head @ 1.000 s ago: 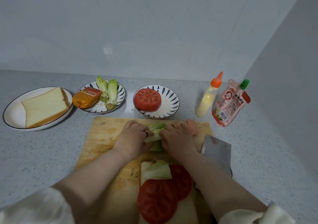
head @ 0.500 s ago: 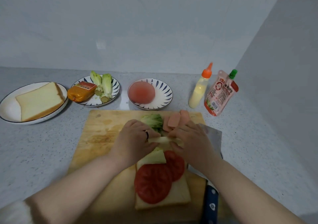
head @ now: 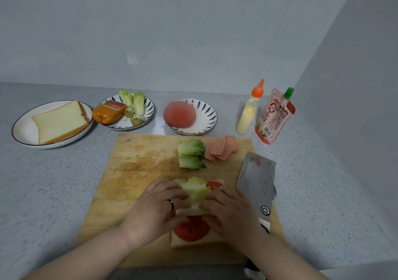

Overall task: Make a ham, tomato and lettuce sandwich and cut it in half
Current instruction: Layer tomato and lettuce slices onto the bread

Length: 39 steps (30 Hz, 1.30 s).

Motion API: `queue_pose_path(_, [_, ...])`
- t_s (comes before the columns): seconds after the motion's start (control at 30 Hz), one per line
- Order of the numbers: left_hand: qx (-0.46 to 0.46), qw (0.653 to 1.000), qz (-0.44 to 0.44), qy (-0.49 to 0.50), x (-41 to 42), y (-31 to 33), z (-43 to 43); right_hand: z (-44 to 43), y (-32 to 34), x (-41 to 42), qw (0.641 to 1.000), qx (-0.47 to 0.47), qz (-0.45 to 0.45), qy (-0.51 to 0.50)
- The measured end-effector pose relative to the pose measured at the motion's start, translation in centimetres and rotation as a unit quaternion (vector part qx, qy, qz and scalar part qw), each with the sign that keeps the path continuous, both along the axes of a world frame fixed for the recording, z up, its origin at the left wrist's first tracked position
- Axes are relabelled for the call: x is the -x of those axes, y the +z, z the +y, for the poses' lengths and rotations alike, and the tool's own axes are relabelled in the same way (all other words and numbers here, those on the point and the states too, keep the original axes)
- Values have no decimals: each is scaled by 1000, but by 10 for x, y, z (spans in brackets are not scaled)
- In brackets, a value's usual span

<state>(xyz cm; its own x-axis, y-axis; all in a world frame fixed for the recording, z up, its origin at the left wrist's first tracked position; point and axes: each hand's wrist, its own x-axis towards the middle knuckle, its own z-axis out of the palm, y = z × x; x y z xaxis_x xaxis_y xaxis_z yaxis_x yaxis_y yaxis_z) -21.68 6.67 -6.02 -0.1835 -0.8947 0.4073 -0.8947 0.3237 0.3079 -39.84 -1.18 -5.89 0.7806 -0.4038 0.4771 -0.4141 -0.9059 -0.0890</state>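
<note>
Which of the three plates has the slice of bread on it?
The plain white plate, far left. The middle blue-patterned plate holds lettuce; the right blue-patterned plate holds tomato.

On red sauce pouch [head: 273,116], white Chinese lettering and a barcode, too blurred to read. On cleaver [head: 257,178], near the handle, a round stamped mark, illegible. On orange packet [head: 108,111], a printed label, unreadable.

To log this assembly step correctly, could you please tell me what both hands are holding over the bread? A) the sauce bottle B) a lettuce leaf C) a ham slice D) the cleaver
B: the left hand and right hand pinch a pale green lettuce leaf above the tomato slices.
</note>
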Motion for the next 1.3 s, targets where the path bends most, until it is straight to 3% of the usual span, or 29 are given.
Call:
queue_pose_path(0.3, [-30,999,22,27,-7,-5,-5,-4,0,-7,996,-65,64,-1])
queue_pose_path(0.5, [-91,992,72,39,-12,2,-12,-29,14,-13,992,-114,-39,-48])
queue_pose_path(0.67, [-126,971,179,94,-26,10,-40,-84,24,-47,972,-186,105,-96])
queue_pose_path(0.8, [-216,948,90,216,-42,4,-82,-108,18,-84,948,-190,222,-128])
queue_pose_path(0.9, [-257,923,69,279,-47,-3,-102,-116,14,-103,937,-190,252,-147])
queue_pose_path(1.07, [-264,915,24,304,-43,-10,-116,-127,14,-118,911,-202,331,-139])
queue_pose_path(1.3, [-281,908,63,304,-44,-15,-120,-130,26,-124,896,-274,323,-132])
